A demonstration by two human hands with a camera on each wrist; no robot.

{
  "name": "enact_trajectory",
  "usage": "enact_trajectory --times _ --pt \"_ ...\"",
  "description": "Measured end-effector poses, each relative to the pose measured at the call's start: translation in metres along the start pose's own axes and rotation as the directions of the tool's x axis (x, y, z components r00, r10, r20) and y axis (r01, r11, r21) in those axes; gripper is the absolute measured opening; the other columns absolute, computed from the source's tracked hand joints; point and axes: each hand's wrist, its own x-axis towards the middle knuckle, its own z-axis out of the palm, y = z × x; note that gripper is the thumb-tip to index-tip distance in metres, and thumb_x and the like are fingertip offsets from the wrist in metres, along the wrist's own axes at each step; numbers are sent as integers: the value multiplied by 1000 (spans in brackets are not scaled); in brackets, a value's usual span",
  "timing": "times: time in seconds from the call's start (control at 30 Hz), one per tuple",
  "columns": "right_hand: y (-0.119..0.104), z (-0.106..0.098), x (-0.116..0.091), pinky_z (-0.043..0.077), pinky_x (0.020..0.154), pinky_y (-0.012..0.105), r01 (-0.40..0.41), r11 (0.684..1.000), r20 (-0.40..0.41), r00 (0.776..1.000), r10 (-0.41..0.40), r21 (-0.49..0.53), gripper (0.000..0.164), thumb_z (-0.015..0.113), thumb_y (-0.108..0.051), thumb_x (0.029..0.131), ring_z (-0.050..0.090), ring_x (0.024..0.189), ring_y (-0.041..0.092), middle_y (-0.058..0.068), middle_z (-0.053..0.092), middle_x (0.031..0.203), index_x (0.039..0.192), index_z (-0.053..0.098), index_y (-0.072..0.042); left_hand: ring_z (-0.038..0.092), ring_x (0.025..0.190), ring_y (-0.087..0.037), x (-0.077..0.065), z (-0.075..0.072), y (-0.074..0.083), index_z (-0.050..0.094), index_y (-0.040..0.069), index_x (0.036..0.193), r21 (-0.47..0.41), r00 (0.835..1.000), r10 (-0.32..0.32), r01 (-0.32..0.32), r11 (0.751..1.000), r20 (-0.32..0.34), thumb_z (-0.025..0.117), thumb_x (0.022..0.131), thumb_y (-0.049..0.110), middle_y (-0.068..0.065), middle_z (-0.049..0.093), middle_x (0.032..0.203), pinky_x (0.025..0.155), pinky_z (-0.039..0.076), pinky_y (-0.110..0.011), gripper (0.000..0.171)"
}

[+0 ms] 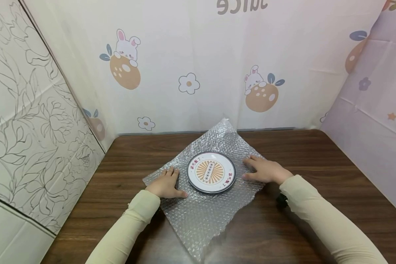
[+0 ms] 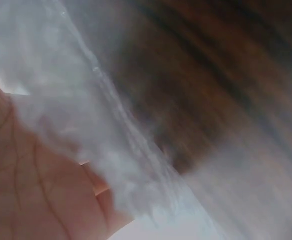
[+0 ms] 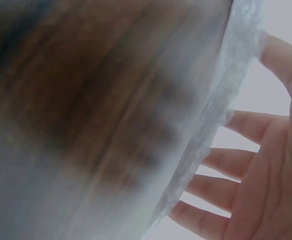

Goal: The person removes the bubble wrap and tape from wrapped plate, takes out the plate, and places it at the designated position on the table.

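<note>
A round white plate (image 1: 211, 172) with a dark rim, orange rays and red lettering lies face up on a sheet of bubble wrap (image 1: 201, 216). My left hand (image 1: 167, 184) rests on the wrap just left of the plate, fingers extended and thumb toward the plate's lower edge. On the other side, my right hand (image 1: 263, 169) touches the wrap with spread, straight fingers, apart from the plate. In the right wrist view, the fingertips of the right hand (image 3: 266, 165) meet the wrap's edge (image 3: 206, 125). The left wrist view shows the left palm (image 2: 41, 185) partly behind the wrap (image 2: 81, 115).
The wrap lies diagonally on a dark wooden table (image 1: 303, 154), its far corner reaching the table's back edge. Behind hangs a white curtain (image 1: 217, 47) printed with rabbits and fruit. A wall with flower line drawings (image 1: 36, 110) stands on the left.
</note>
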Motion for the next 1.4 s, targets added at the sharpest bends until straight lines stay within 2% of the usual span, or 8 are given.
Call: enact_trajectory --times 0.3,0.5,0.63,0.87,1.07,1.13,1.3,1.4 --pt "-1 -12 6 39 106 62 24 997 -185 983 -11 67 66 53 -43 99 46 133 45 24 44 149 149 39 -2 17 147 -50 -1 -1 1 25 -1 154 -2 1000 0 0 1000 5 71 81 60 -25 16 161 116 27 -59 105" --pt "-15 -18 15 46 99 59 42 974 -294 955 25 221 57 52 -37 100 55 124 43 22 51 144 147 43 -4 17 147 -49 0 -1 2 25 0 154 -2 1000 -1 1 1000 7 71 81 60 -25 16 161 116 27 -59 105" --pt "-24 -14 26 52 91 54 48 942 -337 939 71 332 51 55 -30 100 61 117 40 22 58 136 143 48 -4 17 147 -49 0 -2 2 25 0 154 4 1000 0 0 1000 6 70 81 61 -25 16 161 116 27 -59 105" --pt "-30 1 46 55 87 49 36 881 -335 932 141 472 46 56 -27 100 63 111 39 23 63 125 138 52 -2 17 147 -50 -1 -2 2 26 0 154 8 1000 1 -1 1000 4 71 81 60 -25 17 161 116 27 -59 105" --pt "-34 9 58 58 70 35 -32 824 -233 952 198 566 46 56 -25 100 69 91 30 26 62 122 138 51 1 17 147 -50 -1 -2 2 25 0 154 6 1000 -1 1 1000 6 70 81 60 -25 17 161 116 27 -59 105" --pt "-37 10 61 57 71 34 -67 824 -202 955 216 563 46 55 -26 99 68 91 27 24 63 121 138 51 -1 17 147 -49 -1 -2 2 25 0 154 3 1000 -3 3 1000 7 71 81 60 -24 16 161 116 27 -59 105" --pt "-41 14 67 55 81 40 -87 850 -191 958 215 520 43 57 -22 97 64 105 33 24 64 120 134 55 1 16 147 -49 -2 -1 1 24 0 154 6 1000 1 -1 1000 8 70 82 60 -24 16 162 117 27 -58 105" --pt "-41 16 69 54 81 39 -90 853 -185 959 213 515 38 58 -18 96 64 102 31 23 65 115 128 59 2 16 147 -49 -2 -1 1 24 1 154 13 1000 5 -5 1000 8 69 82 60 -23 16 162 117 27 -58 104"
